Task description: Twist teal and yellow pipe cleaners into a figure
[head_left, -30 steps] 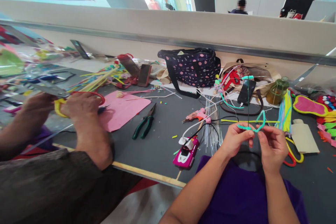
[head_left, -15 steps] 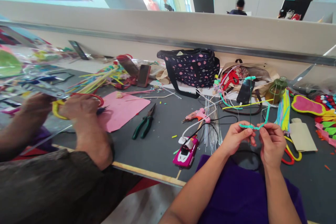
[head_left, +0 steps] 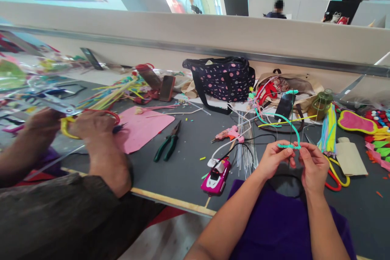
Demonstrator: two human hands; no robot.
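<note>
In the head view a turquoise pipe cleaner [head_left: 296,127] arches up from between my hands, with a twisted stretch running across them. My left hand [head_left: 273,159] is closed in a pinch on the left end of that stretch. Close beside it, the thumb and fingers of my right hand [head_left: 314,166] pinch the other end, where the loose arc begins. A thin dark stem [head_left: 291,115] rises behind the fingers to a turquoise fuzzy tip [head_left: 291,92]. My fingers hide where stem and pipe cleaner meet.
Red and yellow-handled scissors [head_left: 343,176] lie right of my hands, beside a cream card [head_left: 352,158]. Leftward are a magenta power strip [head_left: 215,183], a pink glue gun [head_left: 230,134] and green pliers [head_left: 167,146]. A co-worker's hand [head_left: 94,124] holds large scissors at far left.
The loose pipe cleaner has swung from upright on the right to an arc bending leftward. My right hand has moved slightly left, closer to my left hand.
</note>
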